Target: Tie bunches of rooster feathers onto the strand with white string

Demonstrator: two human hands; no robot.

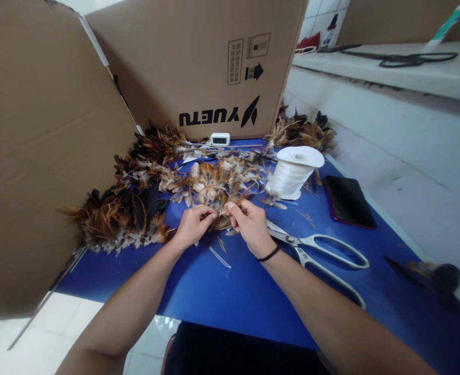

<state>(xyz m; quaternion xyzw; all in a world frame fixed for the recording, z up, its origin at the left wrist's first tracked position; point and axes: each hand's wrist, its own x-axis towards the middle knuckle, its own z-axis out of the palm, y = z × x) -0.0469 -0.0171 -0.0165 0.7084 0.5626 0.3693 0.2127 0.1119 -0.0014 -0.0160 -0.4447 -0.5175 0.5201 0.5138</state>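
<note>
Both hands were close together above the blue table (202,297), near its front edge. The right hand (249,224), with a black band (269,254) around its wrist, had thumb and finger pressed together on some brown feathers (235,198), which were just in front of the person, between the hands and the loose pile (214,179). The left hand (196,224) was bent with its fingertips drawn together, almost meeting the right one; whether it also gripped something thin, I could not tell. The pile, of brown and whitish pieces, was spread behind the hands. To the left lay a thick dark bunch (120,216), beside a cardboard panel (50,130). A white spool (294,174) stood upright to the right of the pile, and farther right the phone (350,200) lay with its dark screen upward. The scissors (311,242) rested beside the right hand, their blades partly hidden by it and their handles apart. At the back, a small clock (220,139) stood before the printed box (198,57).
</note>
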